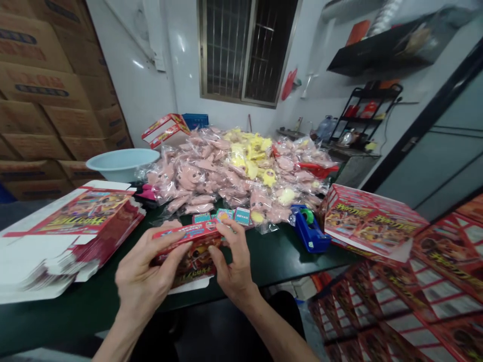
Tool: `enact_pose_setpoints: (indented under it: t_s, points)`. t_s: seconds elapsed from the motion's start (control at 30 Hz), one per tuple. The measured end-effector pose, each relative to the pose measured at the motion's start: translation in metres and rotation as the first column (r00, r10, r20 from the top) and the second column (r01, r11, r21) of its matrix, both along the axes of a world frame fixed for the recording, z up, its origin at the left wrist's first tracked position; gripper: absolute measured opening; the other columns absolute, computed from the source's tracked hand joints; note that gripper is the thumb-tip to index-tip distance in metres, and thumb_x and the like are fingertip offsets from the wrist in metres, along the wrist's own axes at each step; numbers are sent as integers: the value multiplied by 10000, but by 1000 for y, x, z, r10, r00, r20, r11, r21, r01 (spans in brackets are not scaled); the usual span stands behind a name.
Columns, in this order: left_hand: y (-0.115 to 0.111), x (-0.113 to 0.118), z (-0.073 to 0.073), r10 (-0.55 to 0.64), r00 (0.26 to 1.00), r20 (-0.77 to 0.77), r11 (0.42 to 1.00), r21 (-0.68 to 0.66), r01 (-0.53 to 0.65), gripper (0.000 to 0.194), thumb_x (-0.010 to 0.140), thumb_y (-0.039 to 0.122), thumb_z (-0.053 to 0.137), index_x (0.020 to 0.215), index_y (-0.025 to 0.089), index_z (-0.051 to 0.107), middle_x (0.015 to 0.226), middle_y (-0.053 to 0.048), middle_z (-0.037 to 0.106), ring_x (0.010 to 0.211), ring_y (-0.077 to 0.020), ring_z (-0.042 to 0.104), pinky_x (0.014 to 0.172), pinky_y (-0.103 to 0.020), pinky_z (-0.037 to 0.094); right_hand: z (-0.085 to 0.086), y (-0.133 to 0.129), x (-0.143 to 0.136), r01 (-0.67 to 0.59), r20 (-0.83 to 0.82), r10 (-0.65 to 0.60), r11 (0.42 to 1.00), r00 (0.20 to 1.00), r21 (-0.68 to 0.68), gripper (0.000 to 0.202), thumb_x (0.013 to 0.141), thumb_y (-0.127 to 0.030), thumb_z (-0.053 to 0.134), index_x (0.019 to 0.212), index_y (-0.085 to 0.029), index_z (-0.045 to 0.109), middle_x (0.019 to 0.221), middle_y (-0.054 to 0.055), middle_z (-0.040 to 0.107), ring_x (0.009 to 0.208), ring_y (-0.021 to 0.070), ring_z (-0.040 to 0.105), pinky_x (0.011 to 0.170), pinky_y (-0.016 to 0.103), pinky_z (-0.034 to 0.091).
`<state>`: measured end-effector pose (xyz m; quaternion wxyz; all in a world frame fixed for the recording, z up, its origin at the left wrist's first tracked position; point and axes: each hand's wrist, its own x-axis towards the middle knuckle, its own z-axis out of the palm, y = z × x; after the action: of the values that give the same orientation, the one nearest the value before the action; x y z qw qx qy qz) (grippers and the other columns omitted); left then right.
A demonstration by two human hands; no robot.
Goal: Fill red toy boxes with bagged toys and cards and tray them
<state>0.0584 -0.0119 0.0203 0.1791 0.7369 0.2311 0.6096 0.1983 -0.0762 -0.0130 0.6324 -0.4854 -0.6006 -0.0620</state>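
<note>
Red printed box (198, 259) held in front of the body, just over the near edge of the green worktop (271, 261). Left end gripped by the left hand (145, 274), right end by the right hand (234, 256). Both hands part-curled, thumbs pressed on the front panel, fingers laid along the top; how firmly the box is squeezed cannot be told. White flap (190, 286) seen below the box.

Just behind the box, 3 small cards (241, 216) are seen, partly covered. Behind these, a large heap of clear-bagged pink toys (206, 166) is piled, with yellow toys (249, 151) mixed in near the middle.

To the right of the hands, a blue tape dispenser (315, 239) is placed, fitted with a green roll (308, 216); a larger red display box (366, 216) is set beside it. On the left, flattened cartons (86, 208) are stacked, with a pale blue basin (121, 173) behind. Brown cartons (37, 90) are stacked at far left.
</note>
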Motion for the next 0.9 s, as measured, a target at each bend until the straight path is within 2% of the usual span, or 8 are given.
enact_pose_setpoints:
  t_s: [0.13,0.23,0.37,0.47,0.57,0.67,0.8,0.9]
  points:
    - [-19,-3,6,91,985,149,982,-176,-64,203,745,196,676,938,257,659,983,24,653,879,-162,614,843,-305,508,12,-14,-4,-93,18,94,994,995,-49,686,841,-170,542,1425,-298,205,1301,86,479,1183,237,486,985,416,443]
    - [-19,-3,0,125,968,216,969,-236,-73,216,746,204,676,954,251,647,991,24,646,855,-164,605,823,-316,506,12,-15,-3,-131,-28,129,983,991,-129,678,836,-178,555,1416,-290,223,1294,86,498,1128,227,535,959,392,466]
    - [-7,-2,-11,59,994,95,998,-22,-57,234,739,206,678,970,233,647,948,7,629,775,-134,590,685,-254,488,-8,-2,0,-207,-142,188,969,972,-133,624,824,-172,567,1377,-243,287,1259,104,528,1117,223,550,954,365,469]
    - [2,-6,-14,-4,998,-59,993,113,11,193,767,212,653,958,236,657,956,-3,612,781,-112,598,684,-203,485,-24,9,-4,-281,-271,250,956,930,-82,578,833,-183,554,1350,-212,299,1227,120,544,1106,225,556,933,358,479]
    - [13,-12,-16,-54,994,-99,991,114,65,171,787,199,630,954,229,650,976,-16,607,807,-111,615,665,-177,495,-30,13,-10,-330,-356,282,940,891,-81,504,836,-213,553,1301,-207,357,1184,109,559,1080,221,562,920,352,478]
    - [25,-13,-15,-79,991,-108,989,119,91,165,793,187,618,952,223,643,952,-19,614,822,-121,625,688,-186,511,-22,13,-9,-344,-393,263,927,881,-151,506,810,-206,582,1281,-215,396,1178,93,568,1068,214,563,921,343,465]
    - [34,-10,-15,-87,991,-102,988,122,99,184,791,181,616,968,226,640,942,-20,619,831,-132,637,725,-205,526,-2,22,24,-345,-321,252,897,913,-276,501,717,-187,664,1192,-226,509,1111,61,607,1007,212,582,876,338,463]
    - [33,-9,-20,-54,992,-116,994,86,64,201,782,198,627,980,234,639,949,-25,621,833,-142,645,671,-189,535,14,48,74,-127,-358,29,959,933,-253,327,728,-287,651,1036,-196,595,896,37,644,788,177,607,716,303,474]
